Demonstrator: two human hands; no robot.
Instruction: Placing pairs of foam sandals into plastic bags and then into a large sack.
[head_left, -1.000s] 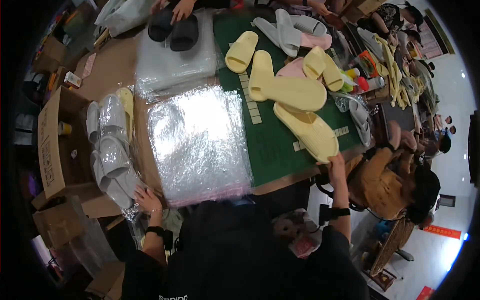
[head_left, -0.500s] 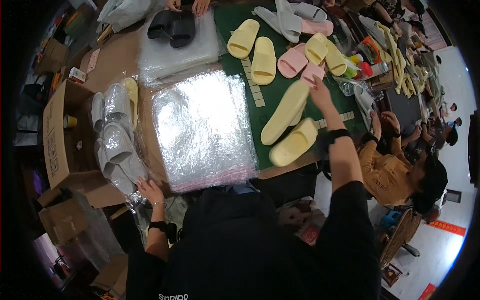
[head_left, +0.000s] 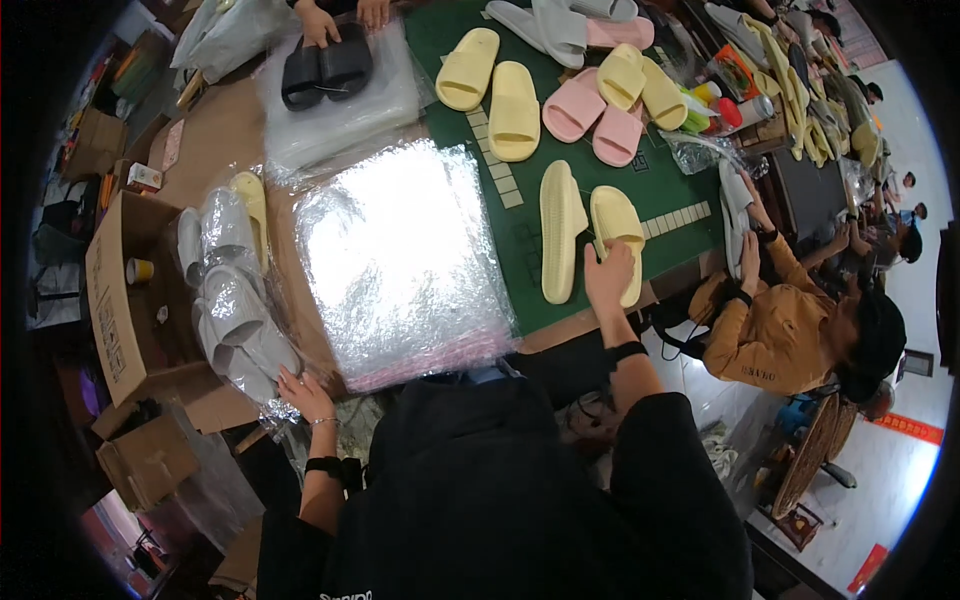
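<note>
The left hand (head_left: 308,397) lies open on bagged grey slippers (head_left: 238,310); the right hand (head_left: 610,280) touches a yellow slipper (head_left: 615,220) by the tabletop's (head_left: 225,115) near edge, grip unclear. That slipper looks light, springy — best held at its heel.

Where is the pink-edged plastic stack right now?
In the head view, the pink-edged plastic stack lies just left of center, right of the plastic-covered gray slippers by the left hand.

Bagged slides (head_left: 235,305) lie left of the plastic-bag stack (head_left: 400,260), a cardboard box (head_left: 113,300) farther left. Right of the stack, loose slides (head_left: 560,235) rest on a mat (head_left: 690,183).
</note>
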